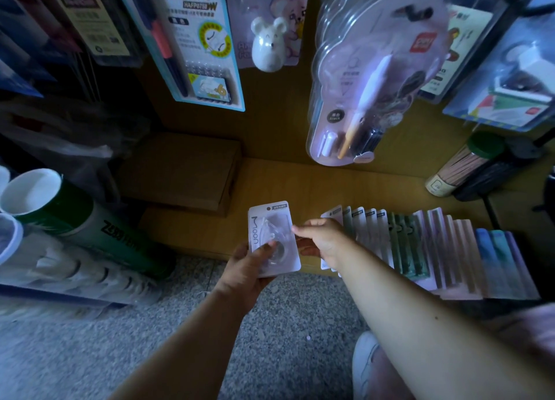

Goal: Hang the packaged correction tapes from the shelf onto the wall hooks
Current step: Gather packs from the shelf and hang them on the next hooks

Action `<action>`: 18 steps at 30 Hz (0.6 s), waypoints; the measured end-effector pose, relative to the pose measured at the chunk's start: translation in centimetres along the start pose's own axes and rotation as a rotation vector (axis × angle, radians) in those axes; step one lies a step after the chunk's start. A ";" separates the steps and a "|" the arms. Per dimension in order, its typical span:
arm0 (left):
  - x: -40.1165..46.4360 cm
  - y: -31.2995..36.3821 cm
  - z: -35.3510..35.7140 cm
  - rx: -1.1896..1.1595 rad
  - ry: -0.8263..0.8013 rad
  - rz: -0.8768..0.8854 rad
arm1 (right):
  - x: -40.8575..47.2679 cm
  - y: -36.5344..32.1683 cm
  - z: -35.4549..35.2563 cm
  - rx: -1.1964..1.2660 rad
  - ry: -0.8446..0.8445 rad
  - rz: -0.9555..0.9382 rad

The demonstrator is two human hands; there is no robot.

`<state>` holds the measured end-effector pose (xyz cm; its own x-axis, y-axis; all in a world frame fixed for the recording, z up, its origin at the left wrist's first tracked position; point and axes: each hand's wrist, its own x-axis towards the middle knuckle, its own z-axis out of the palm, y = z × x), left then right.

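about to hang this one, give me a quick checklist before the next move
1. Pack held: ok, left hand grips its lower end, thumb on the front.
2. Right hand free: not ok, its fingertips touch the pack's right edge.
3. Hang hole clear: ok, the dark hole near the top is uncovered.
4. Free hook: cannot tell, none is plainly visible.
5. More stock: ok, a row of packs lies on the shelf.

Bare shelf (270, 183) between cardboard boxes (180, 171) and package row (420, 243)

Boxes (180, 171) left — packs (420, 243) (shelf) right
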<state>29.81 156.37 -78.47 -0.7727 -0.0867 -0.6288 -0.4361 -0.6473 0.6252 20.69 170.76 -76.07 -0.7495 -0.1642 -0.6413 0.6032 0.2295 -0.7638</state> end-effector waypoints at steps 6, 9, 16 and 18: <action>0.3 -0.2 -0.3 -0.010 -0.002 -0.014 | 0.7 1.2 -4.3 -0.549 0.599 -0.097; 0.3 -0.3 -0.5 -0.004 0.015 -0.037 | 1.3 2.7 -5.2 -0.656 0.609 0.004; 0.3 -0.4 -0.4 -0.002 0.045 -0.047 | 1.8 3.3 -5.3 -0.744 0.584 0.074; 0.4 -0.4 -0.4 0.000 0.049 -0.048 | 1.9 3.1 -5.3 -0.748 0.581 0.072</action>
<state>29.87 156.33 -79.17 -0.7274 -0.0931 -0.6798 -0.4716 -0.6518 0.5939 19.73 176.21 -79.30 -0.8569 0.3310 -0.3951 0.4736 0.8082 -0.3500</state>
